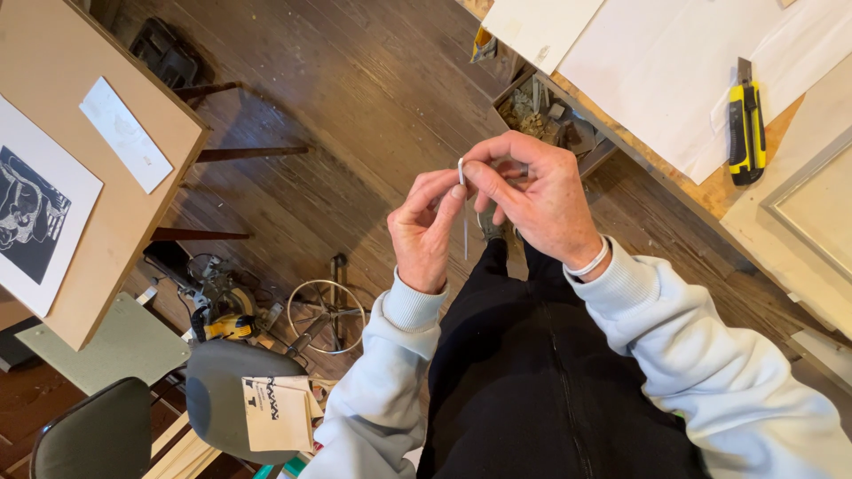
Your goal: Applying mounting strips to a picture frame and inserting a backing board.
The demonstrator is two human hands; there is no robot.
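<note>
Leftmost, a tilted board [106, 177] carries a black-and-white print [31, 217] and a pale paper strip [124, 133]. Below it, near the bottom left corner, stands a dark chair [93, 435], and just right of that a grey stool [222, 390] with a paper booklet [277, 412] lying on its edge. Between board and stool, a power saw [222, 310] with a yellow grip sits on the wooden floor [355, 80], and a metal ring stand [328, 315] lies just right of it.

At centre, both hands are raised over the person's dark lap. The left hand [426, 235] pinches a thin white strip [461, 173] between thumb and forefinger, its other fingers curled. The right hand [537, 195] meets it from the right, its thumb and fingertips closed on the same strip, so the two hands touch at the pinch. The strip stands roughly upright, its top end poking just above the fingertips; something thin also runs down below them, though what it is I cannot tell. A white band [590, 263] circles the right wrist above the light sleeve.

Beyond the hands, an open drawer [546, 120] of small clutter juts from under the workbench [710, 191]. On the bench at far right lie white sheets [657, 62] and a yellow-and-black utility knife [746, 129], well apart from the hands.
</note>
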